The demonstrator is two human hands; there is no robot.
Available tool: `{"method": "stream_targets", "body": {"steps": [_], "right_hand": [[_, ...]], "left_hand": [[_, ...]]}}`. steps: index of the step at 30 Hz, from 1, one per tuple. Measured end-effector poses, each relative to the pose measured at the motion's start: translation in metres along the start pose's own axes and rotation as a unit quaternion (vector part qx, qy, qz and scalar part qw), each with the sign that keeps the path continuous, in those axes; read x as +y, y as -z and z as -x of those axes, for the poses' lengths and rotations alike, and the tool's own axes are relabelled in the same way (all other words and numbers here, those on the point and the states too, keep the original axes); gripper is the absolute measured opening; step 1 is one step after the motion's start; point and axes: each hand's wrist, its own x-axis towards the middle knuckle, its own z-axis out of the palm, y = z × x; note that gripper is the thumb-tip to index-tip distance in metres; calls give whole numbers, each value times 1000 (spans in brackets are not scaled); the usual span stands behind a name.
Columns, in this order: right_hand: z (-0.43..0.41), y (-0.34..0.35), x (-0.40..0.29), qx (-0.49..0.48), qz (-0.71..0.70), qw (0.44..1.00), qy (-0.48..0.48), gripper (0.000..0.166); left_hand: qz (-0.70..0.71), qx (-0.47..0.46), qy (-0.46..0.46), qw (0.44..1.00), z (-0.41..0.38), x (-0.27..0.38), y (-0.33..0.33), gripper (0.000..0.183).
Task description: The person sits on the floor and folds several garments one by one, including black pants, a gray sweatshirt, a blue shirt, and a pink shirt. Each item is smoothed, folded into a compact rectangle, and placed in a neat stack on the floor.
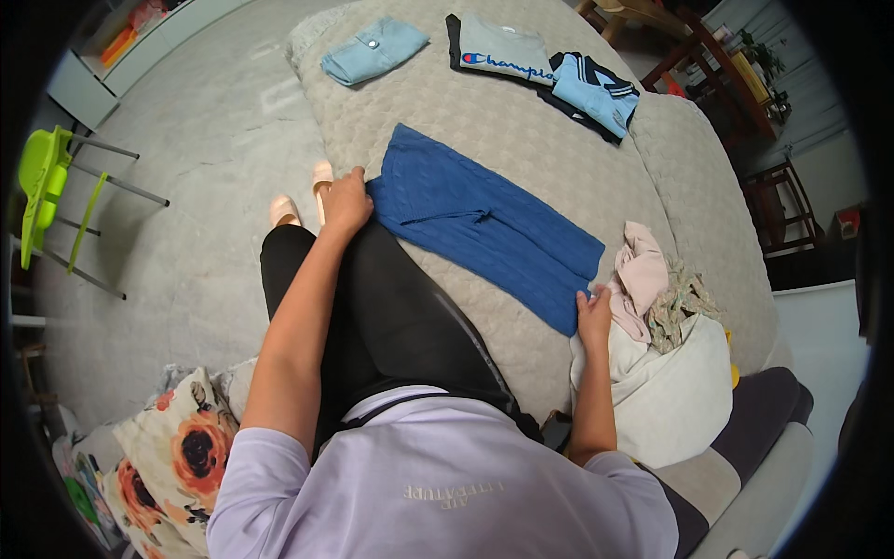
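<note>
A blue knit garment [482, 223] lies stretched out lengthwise on the quilted beige cover [503, 335], with a fold and a gap across its middle. My left hand [350, 200] grips its left end near my knee. At the opposite end, my right hand [595, 318] pinches the lower corner between thumb and fingers. Just right of that hand is a crumpled pale pink cloth [639, 269], beside a patterned cloth [674, 304] and a large off-white cloth [684, 391].
Toward the far side lie a folded light denim piece [377, 50], a grey Champion top [503, 49] and a folded light-blue garment [594, 91]. Floral cushions [188, 440] are at my left. A green chair [45, 189] stands on the grey floor [202, 209].
</note>
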Motion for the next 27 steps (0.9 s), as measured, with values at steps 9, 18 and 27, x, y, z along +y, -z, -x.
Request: {"method": "stream_targets", "body": {"steps": [9, 18, 27], "right_hand": [[-4, -72, -118, -1, 164, 945, 283, 58], [-28, -36, -22, 102, 190, 957, 193, 57], [-35, -25, 45, 154, -191, 969, -23, 43]], "left_hand": [[27, 126, -229, 965, 32, 88, -54, 69], [-82, -115, -148, 979, 36, 78, -51, 82], [54, -63, -147, 986, 37, 76, -48, 70]]}}
